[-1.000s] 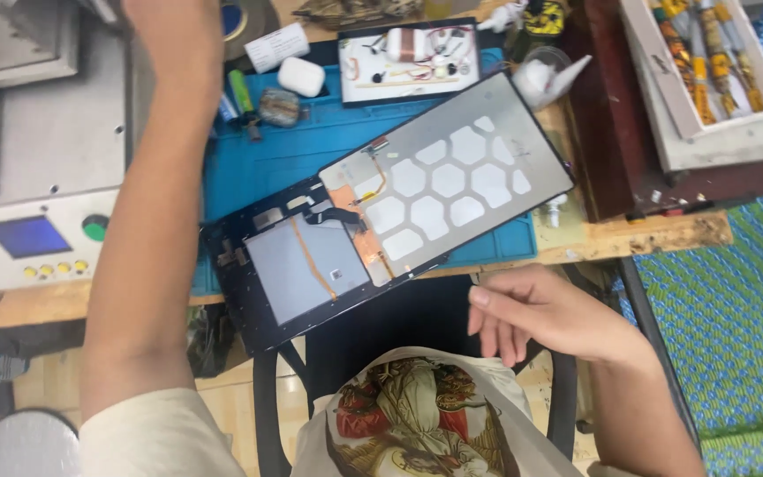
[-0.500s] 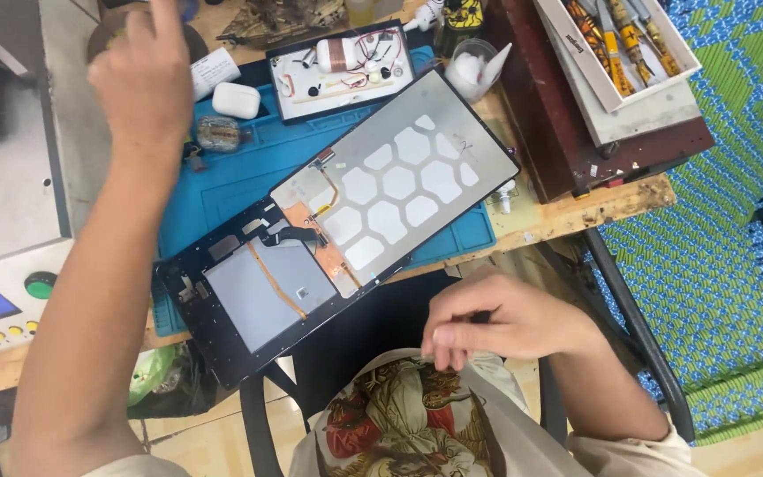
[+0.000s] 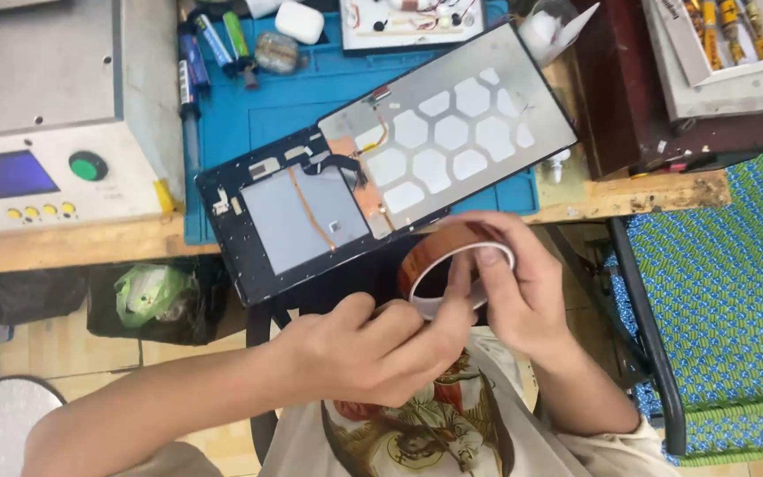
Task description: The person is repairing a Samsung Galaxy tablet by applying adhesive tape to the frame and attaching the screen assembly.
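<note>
My right hand [image 3: 523,296] and my left hand [image 3: 373,344] meet in front of my chest, below the bench edge. Between them is an amber roll of tape [image 3: 452,261], held upright. My right hand's fingers wrap over its rim. The thumb and fingers of my left hand pinch at the roll's lower edge. Just above the roll, an opened tablet [image 3: 381,163] lies tilted on a blue work mat [image 3: 267,97], its grey inner plate with white hexagon pads and orange flex cables facing up.
A grey machine [image 3: 55,115] with a blue screen and green button fills the bench's left. Pens and a white case [image 3: 298,21] lie at the mat's top. A dark box [image 3: 664,115] with a parts tray stands right. A chair with blue-green woven seat [image 3: 717,291] is at the right.
My left hand came down from the top of the bench to my chest. The tape roll is now held between both hands. The view shifted left and closer.
</note>
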